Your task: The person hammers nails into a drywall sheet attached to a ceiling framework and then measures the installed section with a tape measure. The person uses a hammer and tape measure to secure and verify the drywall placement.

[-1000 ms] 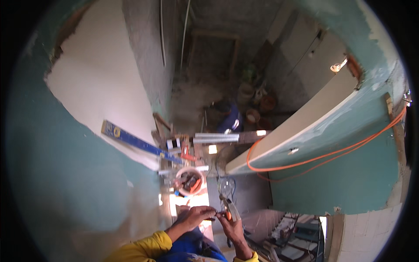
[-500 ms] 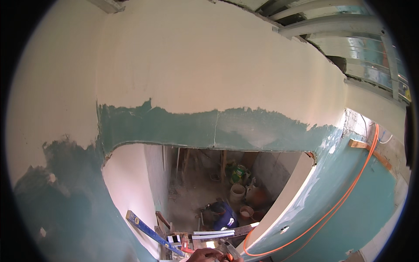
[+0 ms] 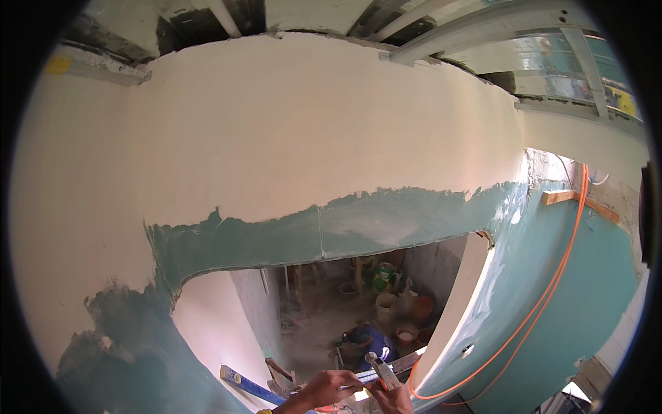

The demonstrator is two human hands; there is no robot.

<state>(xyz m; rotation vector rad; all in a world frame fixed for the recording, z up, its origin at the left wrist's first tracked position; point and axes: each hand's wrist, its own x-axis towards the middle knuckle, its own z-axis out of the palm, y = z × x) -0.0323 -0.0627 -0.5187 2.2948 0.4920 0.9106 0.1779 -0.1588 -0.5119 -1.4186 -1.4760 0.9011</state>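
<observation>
Left wall: cream above, teal point(image 3: 124, 372) below, with a ragged line between the two coats.
Opening's left side: a pale inner face point(image 3: 217, 321), curved at its upper corner.
Spirit level: the blue bar point(image 3: 252, 388) slants down to the right, its lower end near the left wrist.
Left hand: the hand point(image 3: 327, 388) has its fingers bent toward the right hand; I cannot tell whether they grip anything.
Metal strips: a bright bit of them point(image 3: 369, 376) shows between the hands, mostly covered.
Beyond the opening: what looks like a person in blue point(image 3: 376, 345), low on the dim floor.
Hammer-like tool: it point(image 3: 384, 371) stands up from the right hand, tilted, its head up and to the left, at the lower middle of the view.
Right hand: the hand point(image 3: 392, 399) is closed around the tool's lower part.
Tub: reddish-brown point(image 3: 407, 334), on the floor past the tool.
Cable: orange point(image 3: 545, 303), looping down across the teal right wall point(image 3: 593, 290).
</observation>
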